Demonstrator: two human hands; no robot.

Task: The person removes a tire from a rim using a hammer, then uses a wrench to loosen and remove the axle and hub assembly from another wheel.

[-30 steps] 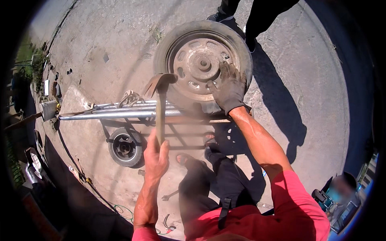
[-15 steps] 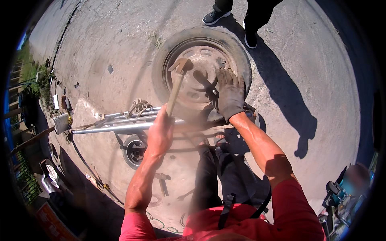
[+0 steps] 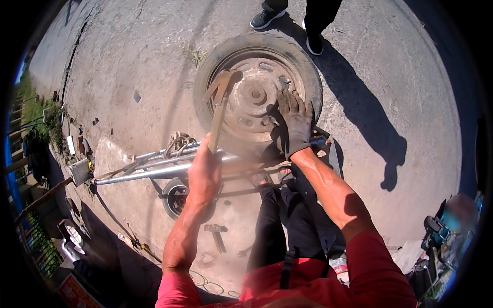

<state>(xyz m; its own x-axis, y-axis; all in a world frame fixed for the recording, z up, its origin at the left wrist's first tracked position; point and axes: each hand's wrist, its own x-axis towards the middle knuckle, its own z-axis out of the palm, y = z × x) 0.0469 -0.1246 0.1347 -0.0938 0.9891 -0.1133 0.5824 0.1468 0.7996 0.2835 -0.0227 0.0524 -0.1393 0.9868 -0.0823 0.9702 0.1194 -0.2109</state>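
Observation:
A dusty wheel (image 3: 257, 87), a worn tyre on a steel rim, lies across a silver tubular frame (image 3: 149, 173). My bare left hand (image 3: 204, 167) is wrapped round the wooden handle of a hammer (image 3: 217, 115). Its rusty head hangs over the left side of the rim. On the wheel's right side rests my gloved right hand (image 3: 298, 126), its fingers stretched out over the rim and tyre. Shadow darkens the area beside that palm.
Another person's shoes (image 3: 268, 18) stand beyond the wheel. A second hammer (image 3: 216, 236) and a small wheel (image 3: 177, 199) are on the concrete nearer me. Rope (image 3: 178, 143) is coiled on the frame. Clutter lines the left edge, including a pale container (image 3: 78, 172).
The hammer's head has moved slightly left and turned, showing more of its length. My right hand stays on the wheel. The whole view has shifted a little.

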